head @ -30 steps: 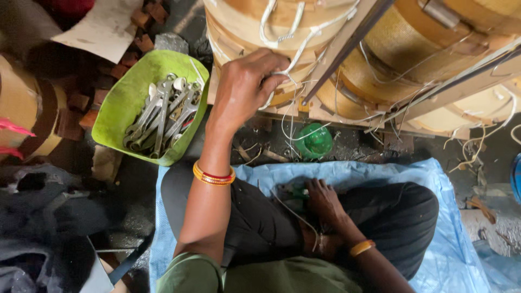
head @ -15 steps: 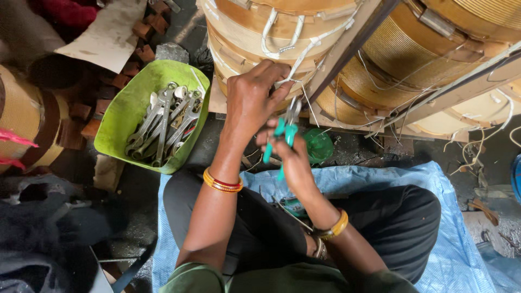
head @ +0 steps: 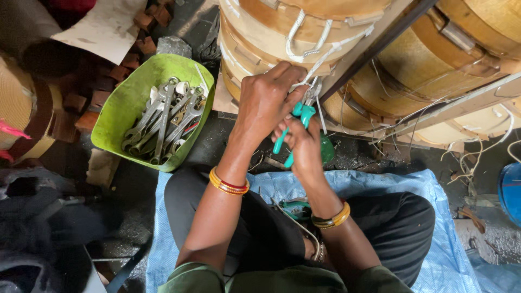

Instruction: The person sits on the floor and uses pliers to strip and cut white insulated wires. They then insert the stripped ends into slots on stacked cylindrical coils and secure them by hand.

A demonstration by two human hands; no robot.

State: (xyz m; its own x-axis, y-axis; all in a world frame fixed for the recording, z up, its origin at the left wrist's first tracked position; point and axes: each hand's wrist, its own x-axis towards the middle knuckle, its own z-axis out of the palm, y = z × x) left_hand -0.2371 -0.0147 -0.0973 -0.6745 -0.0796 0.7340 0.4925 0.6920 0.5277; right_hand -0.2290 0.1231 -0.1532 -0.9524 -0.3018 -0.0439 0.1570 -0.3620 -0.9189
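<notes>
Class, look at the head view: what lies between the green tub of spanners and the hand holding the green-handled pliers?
The left hand and its forearm, pinching the white cord, lie between the green tub and the right hand holding the pliers.

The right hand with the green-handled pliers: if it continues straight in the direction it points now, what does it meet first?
Most likely the white strap that the pliers already touch, then the wound coil behind it. The right hand points up towards them; depth is unclear.
</notes>
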